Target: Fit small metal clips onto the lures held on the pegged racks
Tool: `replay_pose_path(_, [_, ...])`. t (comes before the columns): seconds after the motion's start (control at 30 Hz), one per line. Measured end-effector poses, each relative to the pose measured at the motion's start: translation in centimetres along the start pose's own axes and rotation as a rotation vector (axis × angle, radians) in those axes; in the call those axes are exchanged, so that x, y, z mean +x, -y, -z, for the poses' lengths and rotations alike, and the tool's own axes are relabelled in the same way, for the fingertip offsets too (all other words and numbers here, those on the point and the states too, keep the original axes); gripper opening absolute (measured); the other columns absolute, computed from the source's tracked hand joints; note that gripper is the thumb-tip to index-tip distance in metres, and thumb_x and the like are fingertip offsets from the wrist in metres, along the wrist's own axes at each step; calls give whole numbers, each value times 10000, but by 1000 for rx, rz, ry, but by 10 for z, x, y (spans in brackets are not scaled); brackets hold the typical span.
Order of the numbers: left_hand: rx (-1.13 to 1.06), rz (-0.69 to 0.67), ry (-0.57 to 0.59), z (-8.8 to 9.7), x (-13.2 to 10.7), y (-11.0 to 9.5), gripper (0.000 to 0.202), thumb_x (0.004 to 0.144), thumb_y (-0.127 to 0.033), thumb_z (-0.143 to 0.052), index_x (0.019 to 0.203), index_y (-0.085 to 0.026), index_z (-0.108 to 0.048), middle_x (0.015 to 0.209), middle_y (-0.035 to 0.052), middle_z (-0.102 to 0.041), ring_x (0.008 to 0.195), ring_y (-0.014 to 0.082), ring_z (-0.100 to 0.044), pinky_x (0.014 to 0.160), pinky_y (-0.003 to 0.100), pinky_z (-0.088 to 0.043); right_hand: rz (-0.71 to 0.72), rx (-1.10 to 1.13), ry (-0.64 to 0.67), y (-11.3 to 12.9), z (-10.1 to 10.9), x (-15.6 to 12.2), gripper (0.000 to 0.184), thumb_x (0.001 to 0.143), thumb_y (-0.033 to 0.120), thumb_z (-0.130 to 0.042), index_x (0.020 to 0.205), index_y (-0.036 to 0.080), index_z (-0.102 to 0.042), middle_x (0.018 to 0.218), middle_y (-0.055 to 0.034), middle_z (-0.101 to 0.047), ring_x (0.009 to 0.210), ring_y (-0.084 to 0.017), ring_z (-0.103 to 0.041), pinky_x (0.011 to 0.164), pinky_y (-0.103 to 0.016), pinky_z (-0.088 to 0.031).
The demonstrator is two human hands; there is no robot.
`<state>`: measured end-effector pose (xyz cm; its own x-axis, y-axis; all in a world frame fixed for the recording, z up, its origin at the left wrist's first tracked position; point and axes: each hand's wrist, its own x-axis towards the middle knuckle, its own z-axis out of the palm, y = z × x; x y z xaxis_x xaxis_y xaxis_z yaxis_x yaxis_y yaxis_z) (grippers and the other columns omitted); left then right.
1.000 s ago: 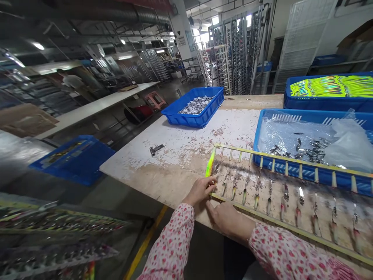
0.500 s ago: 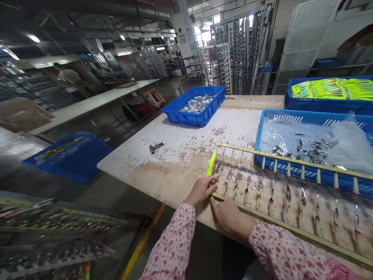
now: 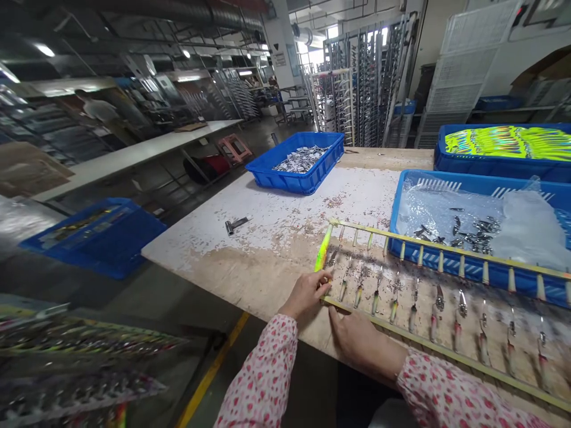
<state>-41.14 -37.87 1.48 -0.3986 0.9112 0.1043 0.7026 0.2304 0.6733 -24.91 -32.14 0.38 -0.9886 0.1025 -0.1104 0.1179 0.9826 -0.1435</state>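
A long yellow frame (image 3: 397, 324) lies across the table's near right side, its far rail raised over a basket. Fishing lures (image 3: 432, 326) with shiny metal blades hang in a row inside it. Bright yellow-green paint covers the frame's left end bar (image 3: 323, 248). My left hand (image 3: 307, 292) is closed around the near left corner, thumb and fingers pinching the bar. Just right of it, my right hand (image 3: 360, 340) rests against the near rail with one finger stretched toward the corner. Its other fingers are partly hidden.
A blue tray (image 3: 285, 181) of small silvery pieces stands at the back. On the right, a blue basket (image 3: 395, 208) holds plastic and dark metal blades; behind it a tray (image 3: 441, 157) contains yellow-green lures. A metal tool (image 3: 235, 226) lies left. Crates and racks surround the table.
My right hand has slid slightly right along the near rail, away from the corner. My left hand keeps its grip on the corner. The view has shifted a little.
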Motion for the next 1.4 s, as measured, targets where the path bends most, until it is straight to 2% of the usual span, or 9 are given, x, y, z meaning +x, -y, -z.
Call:
replay_pose_path(0.13, [1,-20,1,0,1,1,176,801,-248,-569,941,-197,-662,748,13,-676,675,147,-602,653,231,-442,30,31,3,2,4,3,561,830,149,-441,1368,47,-317,797,-162,-681,668,-257,-663,573,-320,-470])
replay_pose_path(0.33, [7,0,-8,0,0,-1,172,813,-238,-550,939,-191,-656,758,20,-677,687,146,-602,649,224,-438,-16,-39,13,-1,10,-3,551,807,122,-461,1338,25,-349,806,-188,-678,689,-270,-670,602,-324,-485])
replay_pose_path(0.5, [3,-10,6,1,0,-1,180,812,-253,-551,950,-198,-653,784,24,-683,721,160,-607,674,238,-449,35,21,16,2,15,3,552,810,157,-502,1329,55,-345,764,-148,-678,641,-266,-665,575,-329,-487])
replay_pose_path(0.7, [18,16,-1,0,-1,-3,189,815,-248,-531,947,-193,-655,762,25,-667,712,163,-594,655,245,-440,-37,4,24,-5,14,-6,472,831,111,-462,1295,62,-395,825,-183,-679,712,-270,-671,598,-318,-481])
replay_pose_path(0.9, [52,-18,-10,-1,0,0,174,815,-241,-537,946,-200,-644,744,14,-666,704,159,-601,655,239,-429,33,29,20,0,13,5,529,812,141,-496,1316,82,-345,769,-134,-673,651,-254,-663,575,-310,-470])
replay_pose_path(1.03, [61,-14,-38,-2,-1,0,157,826,-236,-527,929,-201,-641,745,12,-669,697,157,-608,644,235,-427,19,5,17,-9,15,-7,507,798,121,-488,1292,61,-389,829,-167,-675,672,-251,-658,555,-296,-440])
replay_pose_path(1.13, [91,-7,-52,-4,-1,-4,149,833,-248,-526,924,-208,-637,754,13,-676,689,158,-619,650,240,-426,51,73,-9,-25,28,-23,430,817,149,-477,1246,123,-457,812,-120,-679,660,-224,-644,540,-272,-403])
replay_pose_path(1.2, [122,-2,-66,-6,-1,-7,159,839,-254,-521,949,-214,-629,742,10,-676,672,158,-620,646,243,-421,8,138,-67,-40,43,-29,341,869,198,-436,1201,178,-512,769,-81,-674,640,-199,-626,544,-258,-384])
replay_pose_path(1.4, [166,63,-146,-9,0,-14,252,850,-299,-504,1057,-191,-598,704,16,-658,646,163,-609,604,237,-404,-173,268,-320,-92,94,-13,318,909,202,-392,1147,203,-604,776,-57,-685,692,-188,-625,623,-271,-431])
